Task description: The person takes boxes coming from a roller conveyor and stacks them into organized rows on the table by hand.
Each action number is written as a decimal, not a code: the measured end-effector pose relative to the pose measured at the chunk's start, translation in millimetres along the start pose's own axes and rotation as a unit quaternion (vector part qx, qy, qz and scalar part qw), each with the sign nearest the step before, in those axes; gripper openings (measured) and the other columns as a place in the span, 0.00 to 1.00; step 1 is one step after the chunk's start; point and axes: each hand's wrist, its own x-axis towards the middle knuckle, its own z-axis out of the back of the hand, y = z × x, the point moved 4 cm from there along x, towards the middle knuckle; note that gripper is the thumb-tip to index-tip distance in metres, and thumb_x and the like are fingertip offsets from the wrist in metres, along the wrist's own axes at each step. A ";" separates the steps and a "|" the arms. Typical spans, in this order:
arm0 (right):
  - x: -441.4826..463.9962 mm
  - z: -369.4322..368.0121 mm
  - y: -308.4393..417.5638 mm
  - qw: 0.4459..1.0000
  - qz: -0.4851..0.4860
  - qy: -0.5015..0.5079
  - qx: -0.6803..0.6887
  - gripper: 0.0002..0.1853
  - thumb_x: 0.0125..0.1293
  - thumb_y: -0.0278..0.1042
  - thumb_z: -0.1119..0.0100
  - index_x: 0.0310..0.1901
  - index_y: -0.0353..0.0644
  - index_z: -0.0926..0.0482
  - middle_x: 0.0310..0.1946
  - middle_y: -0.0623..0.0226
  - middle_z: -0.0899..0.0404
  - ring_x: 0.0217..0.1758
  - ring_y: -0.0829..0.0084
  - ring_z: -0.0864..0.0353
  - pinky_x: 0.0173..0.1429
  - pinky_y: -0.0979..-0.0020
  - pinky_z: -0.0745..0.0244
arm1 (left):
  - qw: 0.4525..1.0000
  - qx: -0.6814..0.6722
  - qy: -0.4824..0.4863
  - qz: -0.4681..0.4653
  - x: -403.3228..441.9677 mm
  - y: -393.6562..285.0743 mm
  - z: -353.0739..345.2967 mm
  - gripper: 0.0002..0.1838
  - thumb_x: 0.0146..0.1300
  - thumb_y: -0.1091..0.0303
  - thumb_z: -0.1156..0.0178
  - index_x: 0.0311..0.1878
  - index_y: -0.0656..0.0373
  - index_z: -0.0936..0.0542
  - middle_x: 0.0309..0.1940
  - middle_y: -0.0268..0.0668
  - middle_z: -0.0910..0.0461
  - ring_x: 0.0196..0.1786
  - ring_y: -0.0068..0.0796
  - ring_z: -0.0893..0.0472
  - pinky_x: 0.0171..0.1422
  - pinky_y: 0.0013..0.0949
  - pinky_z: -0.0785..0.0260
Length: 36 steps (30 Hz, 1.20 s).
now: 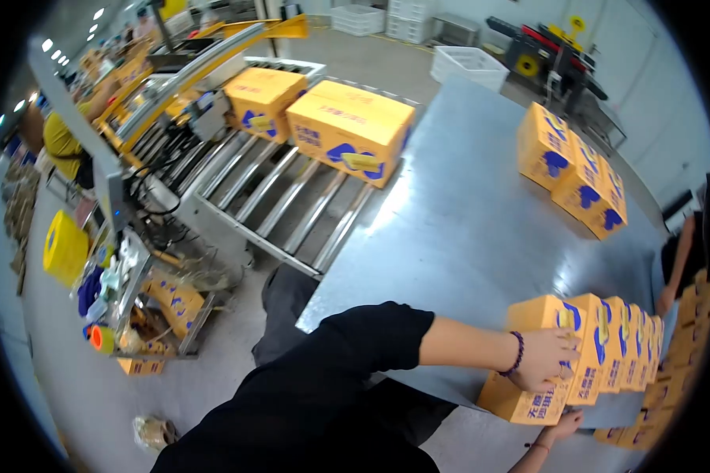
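Observation:
A row of several orange cartons (599, 347) with blue print runs along the near right edge of the grey metal table. My left hand (546, 359), with a dark beaded bracelet at the wrist, is closed over the near carton (521, 400), its fingers spread across the carton's upper part. Below, my right hand (562, 427) is against the lower edge of that same carton, and its fingertips are partly hidden. The near carton sits at the table's edge, apparently tilted. Farther back on the table, three orange cartons (580, 177) stand side by side.
Two larger orange boxes (351, 118) rest on a roller conveyor (292, 197) left of the table (450, 221). Stacked cartons (682, 370) stand at the right, near another person's arm (681, 260). A cart (162, 307) with supplies is on the left; white crates (469, 67) lie behind.

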 end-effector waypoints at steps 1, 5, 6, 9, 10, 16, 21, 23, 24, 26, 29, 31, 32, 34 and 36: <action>-8.8 6.8 16.4 0.999 -0.014 0.005 -0.037 0.28 0.75 0.57 0.53 0.42 0.35 0.19 0.40 0.52 0.14 0.36 0.58 0.22 0.44 0.55 0.27 | 1.000 0.007 0.017 0.010 -0.2 -3.4 5.3 0.24 0.69 0.52 0.47 0.61 0.54 0.17 0.69 0.50 0.29 0.77 0.54 0.37 0.84 0.55 0.57; -35.7 20.9 61.6 0.994 -0.026 0.018 -0.103 0.26 0.75 0.55 0.53 0.41 0.36 0.18 0.36 0.57 0.14 0.35 0.60 0.19 0.43 0.59 0.27 | 0.999 0.046 0.010 -0.004 -0.4 -3.5 4.4 0.23 0.69 0.53 0.47 0.60 0.54 0.16 0.67 0.48 0.27 0.76 0.50 0.36 0.82 0.55 0.54; -38.9 22.0 65.6 0.994 -0.028 0.016 -0.105 0.25 0.75 0.54 0.53 0.40 0.37 0.18 0.35 0.58 0.14 0.34 0.61 0.20 0.43 0.59 0.28 | 0.999 0.044 0.011 -0.010 1.0 -4.4 17.5 0.23 0.69 0.53 0.47 0.60 0.54 0.16 0.67 0.48 0.27 0.76 0.50 0.36 0.82 0.55 0.54; -30.8 18.1 52.7 0.997 -0.045 0.019 -0.058 0.24 0.75 0.52 0.53 0.39 0.37 0.19 0.34 0.60 0.15 0.34 0.64 0.20 0.42 0.60 0.29 | 0.986 0.054 0.080 0.138 6.4 30.1 68.1 0.23 0.67 0.52 0.43 0.57 0.56 0.17 0.64 0.48 0.25 0.72 0.49 0.33 0.77 0.59 0.48; -30.4 19.1 52.6 0.997 -0.047 0.017 -0.056 0.24 0.75 0.52 0.53 0.39 0.37 0.19 0.34 0.60 0.15 0.34 0.64 0.20 0.42 0.60 0.29 | 0.977 0.159 0.071 0.124 2.6 52.8 84.4 0.25 0.65 0.50 0.41 0.57 0.58 0.18 0.63 0.47 0.25 0.71 0.49 0.32 0.76 0.60 0.46; -54.5 25.8 73.8 0.998 -0.047 0.019 -0.034 0.23 0.76 0.50 0.55 0.36 0.37 0.22 0.34 0.61 0.15 0.34 0.66 0.20 0.42 0.60 0.28 | 0.841 0.373 -0.046 0.389 -56.9 178.3 263.6 0.37 0.71 0.38 0.47 0.71 0.58 0.29 0.71 0.51 0.31 0.76 0.47 0.34 0.79 0.62 0.52; -53.5 19.8 69.1 0.999 -0.029 -0.004 -0.015 0.23 0.75 0.51 0.55 0.36 0.35 0.27 0.30 0.61 0.23 0.31 0.68 0.30 0.41 0.60 0.32 | 0.691 0.441 0.019 0.572 -124.7 174.2 335.3 0.35 0.76 0.36 0.56 0.63 0.60 0.20 0.66 0.52 0.24 0.72 0.48 0.29 0.79 0.63 0.52; -53.7 15.0 67.5 0.999 -0.030 0.002 -0.019 0.23 0.75 0.51 0.55 0.36 0.35 0.27 0.30 0.62 0.23 0.31 0.68 0.30 0.41 0.61 0.32 | 0.738 0.373 0.076 0.558 -118.4 130.4 326.7 0.30 0.77 0.41 0.53 0.51 0.60 0.14 0.56 0.48 0.17 0.65 0.49 0.22 0.76 0.58 0.45; -53.0 16.4 70.0 0.999 -0.039 0.003 -0.023 0.23 0.75 0.51 0.55 0.36 0.35 0.27 0.29 0.62 0.23 0.31 0.68 0.31 0.41 0.61 0.32 | 0.736 0.375 0.078 0.557 -115.1 103.3 327.5 0.30 0.77 0.41 0.53 0.51 0.60 0.14 0.56 0.48 0.17 0.65 0.49 0.22 0.76 0.58 0.45; -59.1 14.7 66.4 0.998 -0.056 0.007 -0.033 0.23 0.75 0.51 0.55 0.35 0.35 0.27 0.29 0.63 0.24 0.31 0.69 0.31 0.41 0.61 0.32 | 0.783 0.386 0.121 0.473 -115.1 53.0 316.3 0.24 0.76 0.48 0.49 0.43 0.60 0.13 0.47 0.43 0.14 0.56 0.48 0.19 0.72 0.51 0.38; -52.1 15.1 62.0 0.999 -0.018 0.013 -0.030 0.24 0.76 0.52 0.56 0.36 0.36 0.27 0.27 0.63 0.26 0.30 0.69 0.33 0.38 0.61 0.34 | 0.868 0.365 0.049 0.334 -173.9 23.5 292.6 0.20 0.74 0.54 0.46 0.50 0.61 0.14 0.54 0.47 0.19 0.64 0.44 0.25 0.73 0.47 0.40; -51.9 16.5 64.4 0.999 -0.013 0.008 -0.030 0.23 0.76 0.52 0.56 0.36 0.36 0.27 0.27 0.63 0.26 0.30 0.70 0.33 0.38 0.62 0.34 | 0.871 0.339 0.103 0.340 -211.3 9.6 275.5 0.30 0.74 0.51 0.46 0.72 0.61 0.29 0.74 0.53 0.35 0.81 0.46 0.43 0.83 0.52 0.55; -52.2 16.5 66.2 1.000 -0.006 0.003 -0.027 0.23 0.76 0.52 0.56 0.36 0.36 0.28 0.27 0.63 0.27 0.29 0.70 0.33 0.38 0.62 0.34 | 0.861 0.357 0.108 0.346 -223.0 -6.3 266.3 0.36 0.73 0.50 0.46 0.78 0.60 0.36 0.79 0.54 0.42 0.84 0.47 0.48 0.85 0.54 0.60; -51.4 20.5 68.3 0.999 -0.011 0.011 -0.036 0.23 0.76 0.51 0.56 0.35 0.36 0.27 0.29 0.61 0.23 0.31 0.66 0.29 0.40 0.60 0.32 | 0.873 0.309 0.115 0.360 -228.5 -36.8 259.3 0.41 0.73 0.43 0.48 0.80 0.60 0.41 0.82 0.52 0.47 0.85 0.51 0.52 0.86 0.57 0.65; -52.6 20.6 70.4 0.999 -0.018 0.016 -0.041 0.23 0.76 0.51 0.56 0.34 0.37 0.26 0.32 0.59 0.19 0.32 0.62 0.25 0.42 0.59 0.30 | 0.882 0.283 0.113 0.360 -228.6 -59.0 242.6 0.45 0.69 0.40 0.44 0.80 0.61 0.39 0.81 0.53 0.46 0.84 0.54 0.51 0.86 0.57 0.65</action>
